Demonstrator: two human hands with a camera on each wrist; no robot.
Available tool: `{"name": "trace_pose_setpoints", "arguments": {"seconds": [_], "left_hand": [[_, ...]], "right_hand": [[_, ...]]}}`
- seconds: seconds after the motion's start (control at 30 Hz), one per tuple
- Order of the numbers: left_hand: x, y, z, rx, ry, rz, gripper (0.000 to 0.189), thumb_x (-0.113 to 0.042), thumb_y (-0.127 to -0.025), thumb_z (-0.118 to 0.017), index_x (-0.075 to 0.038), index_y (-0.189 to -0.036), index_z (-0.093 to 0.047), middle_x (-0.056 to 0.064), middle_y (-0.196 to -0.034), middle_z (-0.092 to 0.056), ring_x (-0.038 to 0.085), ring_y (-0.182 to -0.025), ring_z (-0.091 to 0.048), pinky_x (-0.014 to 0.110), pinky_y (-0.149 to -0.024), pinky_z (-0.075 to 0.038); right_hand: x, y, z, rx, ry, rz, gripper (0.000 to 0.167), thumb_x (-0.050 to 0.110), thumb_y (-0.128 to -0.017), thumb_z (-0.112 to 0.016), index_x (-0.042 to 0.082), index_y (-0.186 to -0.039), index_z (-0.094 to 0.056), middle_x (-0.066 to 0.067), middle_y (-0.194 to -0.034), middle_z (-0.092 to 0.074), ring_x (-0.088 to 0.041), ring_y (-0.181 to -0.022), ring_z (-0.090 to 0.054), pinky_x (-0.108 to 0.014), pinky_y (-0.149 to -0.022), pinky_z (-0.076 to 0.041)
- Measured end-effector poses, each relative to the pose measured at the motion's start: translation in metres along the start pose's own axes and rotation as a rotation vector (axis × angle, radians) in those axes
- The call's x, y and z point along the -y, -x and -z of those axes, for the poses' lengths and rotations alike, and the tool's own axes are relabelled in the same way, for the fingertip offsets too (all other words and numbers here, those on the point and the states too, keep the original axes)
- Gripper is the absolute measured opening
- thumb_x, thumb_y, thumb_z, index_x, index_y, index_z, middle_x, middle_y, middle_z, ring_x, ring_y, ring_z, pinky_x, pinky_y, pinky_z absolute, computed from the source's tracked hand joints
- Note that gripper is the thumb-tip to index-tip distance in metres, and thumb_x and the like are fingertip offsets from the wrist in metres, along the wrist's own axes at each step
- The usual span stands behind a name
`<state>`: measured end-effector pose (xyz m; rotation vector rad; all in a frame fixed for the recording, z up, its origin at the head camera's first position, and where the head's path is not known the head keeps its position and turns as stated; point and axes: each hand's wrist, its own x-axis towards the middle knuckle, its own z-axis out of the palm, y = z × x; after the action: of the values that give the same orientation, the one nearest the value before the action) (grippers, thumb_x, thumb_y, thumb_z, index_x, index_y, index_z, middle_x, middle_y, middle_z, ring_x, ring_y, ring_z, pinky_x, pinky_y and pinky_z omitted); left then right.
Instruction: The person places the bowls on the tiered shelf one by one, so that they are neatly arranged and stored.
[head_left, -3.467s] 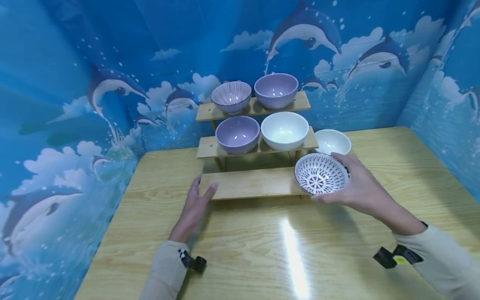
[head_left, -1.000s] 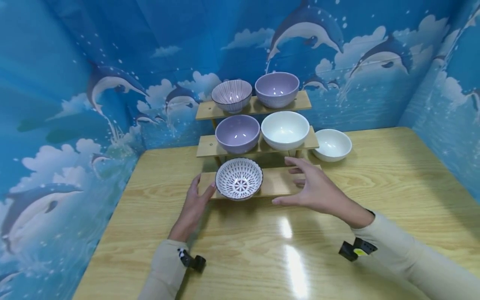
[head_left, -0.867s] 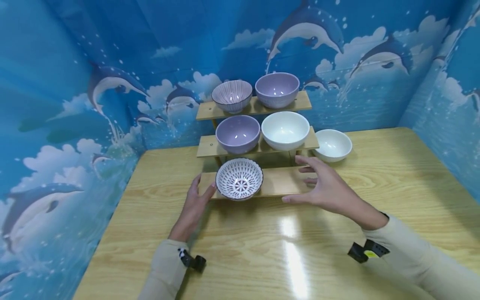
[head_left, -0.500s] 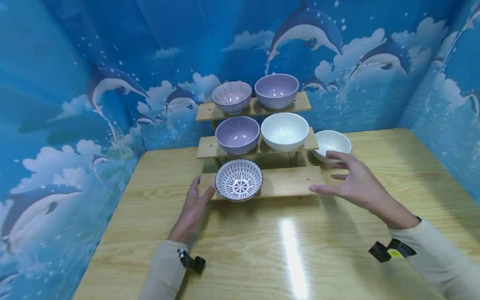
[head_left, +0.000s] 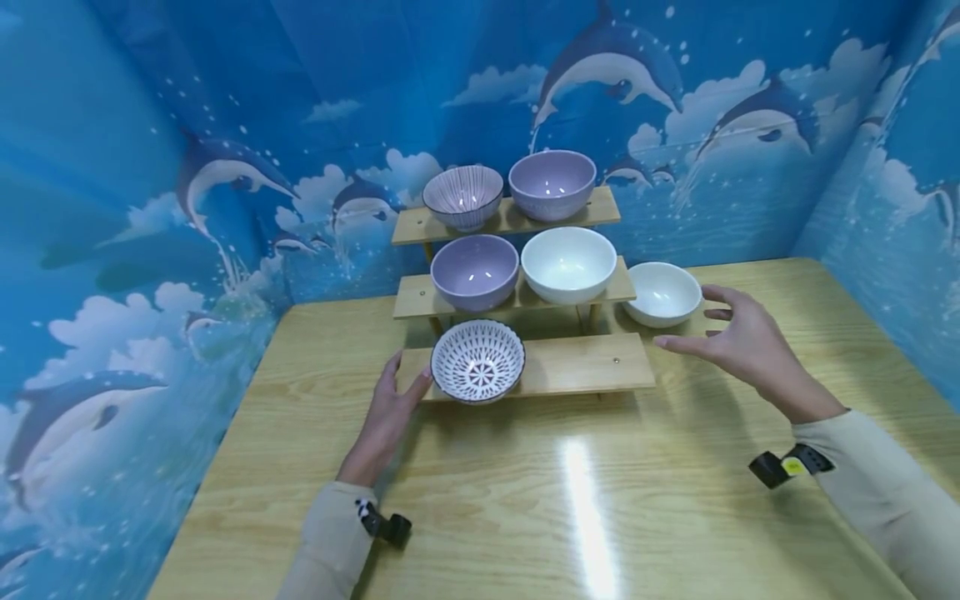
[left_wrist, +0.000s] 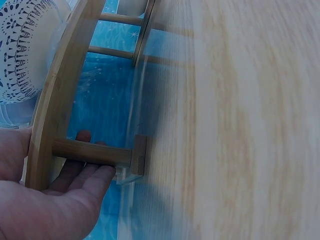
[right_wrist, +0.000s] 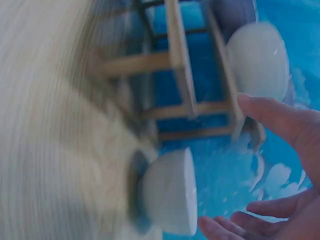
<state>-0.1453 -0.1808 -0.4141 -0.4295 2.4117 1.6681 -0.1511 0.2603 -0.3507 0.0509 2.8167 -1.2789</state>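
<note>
My left hand (head_left: 386, 417) grips the left end of a three-tier wooden display stand's lowest board (head_left: 570, 365). In the left wrist view its fingers (left_wrist: 95, 185) reach under the board, by a round leg (left_wrist: 92, 151). On that board's left part sits a black-and-white patterned bowl (head_left: 478, 361), close beside my thumb. My right hand (head_left: 757, 354) holds nothing; its thumb and fingers are spread at the right side of a white bowl (head_left: 662, 294) standing on the table. In the right wrist view the fingertips are right at this white bowl's (right_wrist: 170, 192) rim.
On the middle tier (head_left: 415, 296) stand a purple bowl (head_left: 475, 272) and a larger white bowl (head_left: 568, 265). The top tier (head_left: 408, 225) bears a striped bowl (head_left: 462, 197) and another purple bowl (head_left: 552, 185). A dolphin-printed backdrop (head_left: 337, 83) encloses the wooden table (head_left: 480, 500).
The patterned bowl went from my right hand onto the lowest board's left part. My right hand let go and moved right to the white bowl on the table. My left hand stayed put.
</note>
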Motion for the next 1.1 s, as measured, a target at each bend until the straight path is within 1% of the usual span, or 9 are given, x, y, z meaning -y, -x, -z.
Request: {"name": "trace_pose_setpoints", "arguments": {"seconds": [0.17,0.27,0.4,0.5,0.63,0.77,0.87,0.97,1.1], "left_hand": [[0.0,0.0,0.001,0.004,0.006,0.001,0.087,-0.049,-0.1,-0.059,-0.019,-0.164,-0.009,0.007,-0.17,-0.004,0.033,-0.155,-0.003,0.057,-0.124,-0.01],[0.001,0.0,0.001,0.006,0.004,-0.001,0.087,-0.05,-0.1,-0.059,-0.02,-0.164,-0.009,0.007,-0.17,-0.004,0.033,-0.155,-0.003,0.057,-0.124,-0.01],[0.002,0.001,0.002,0.012,0.003,-0.015,0.087,-0.05,-0.1,-0.059,-0.02,-0.164,-0.009,0.007,-0.17,-0.004,0.034,-0.155,-0.003,0.058,-0.124,-0.009],[0.002,0.001,0.002,0.016,0.008,-0.03,0.088,-0.05,-0.099,-0.059,-0.018,-0.164,-0.009,0.008,-0.17,-0.005,0.034,-0.155,-0.003,0.058,-0.124,-0.009],[0.003,0.0,0.002,0.017,0.012,-0.033,0.089,-0.051,-0.099,-0.059,-0.017,-0.164,-0.009,0.008,-0.17,-0.004,0.034,-0.155,-0.003,0.058,-0.124,-0.009],[0.003,-0.002,0.001,0.016,0.015,-0.024,0.09,-0.051,-0.099,-0.06,-0.018,-0.164,-0.009,0.007,-0.17,-0.004,0.033,-0.155,-0.003,0.058,-0.124,-0.01],[0.003,-0.002,0.001,0.015,0.02,-0.025,0.09,-0.05,-0.099,-0.061,-0.017,-0.164,-0.009,0.008,-0.17,-0.004,0.033,-0.155,-0.003,0.057,-0.124,-0.009],[0.003,-0.002,0.001,0.011,0.019,-0.026,0.09,-0.049,-0.099,-0.061,-0.016,-0.164,-0.009,0.009,-0.17,-0.004,0.034,-0.155,-0.002,0.057,-0.124,-0.009],[0.003,-0.002,0.001,0.004,0.016,-0.017,0.09,-0.049,-0.099,-0.061,-0.017,-0.164,-0.009,0.008,-0.17,-0.004,0.033,-0.155,-0.002,0.056,-0.124,-0.008]], "right_hand": [[-0.014,-0.018,-0.002,-0.046,0.035,-0.038,0.128,0.057,-0.076,-0.085,-0.008,-0.158,-0.012,-0.035,-0.16,-0.018,-0.059,-0.137,-0.033,-0.072,-0.096,-0.044],[-0.02,-0.029,-0.006,-0.069,0.052,-0.051,0.13,0.058,-0.075,-0.085,-0.01,-0.157,-0.011,-0.038,-0.158,-0.019,-0.06,-0.134,-0.034,-0.072,-0.096,-0.044],[-0.027,-0.043,-0.012,-0.09,0.046,-0.034,0.129,0.053,-0.076,-0.086,-0.014,-0.155,-0.009,-0.043,-0.152,-0.025,-0.061,-0.132,-0.036,-0.073,-0.099,-0.041],[-0.03,-0.053,-0.018,-0.111,0.021,-0.01,0.122,0.048,-0.075,-0.088,-0.016,-0.153,-0.02,-0.043,-0.143,-0.037,-0.058,-0.126,-0.043,-0.07,-0.097,-0.045],[-0.033,-0.061,-0.027,-0.143,-0.021,0.022,0.109,0.045,-0.074,-0.09,-0.014,-0.147,-0.034,-0.037,-0.133,-0.048,-0.051,-0.117,-0.052,-0.063,-0.09,-0.052],[-0.033,-0.068,-0.033,-0.158,-0.066,0.034,0.109,0.042,-0.074,-0.091,-0.012,-0.149,-0.032,-0.035,-0.136,-0.046,-0.05,-0.119,-0.051,-0.061,-0.094,-0.051],[-0.034,-0.072,-0.036,-0.161,-0.071,0.033,0.111,0.04,-0.073,-0.092,-0.012,-0.149,-0.03,-0.036,-0.138,-0.044,-0.05,-0.121,-0.05,-0.061,-0.095,-0.051],[-0.035,-0.076,-0.037,-0.159,-0.053,0.012,0.115,0.042,-0.073,-0.091,-0.013,-0.151,-0.026,-0.038,-0.139,-0.041,-0.051,-0.122,-0.048,-0.063,-0.097,-0.05],[-0.037,-0.079,-0.038,-0.153,-0.054,-0.011,0.116,0.043,-0.074,-0.09,-0.013,-0.152,-0.024,-0.039,-0.139,-0.042,-0.052,-0.123,-0.048,-0.062,-0.098,-0.05]]}}
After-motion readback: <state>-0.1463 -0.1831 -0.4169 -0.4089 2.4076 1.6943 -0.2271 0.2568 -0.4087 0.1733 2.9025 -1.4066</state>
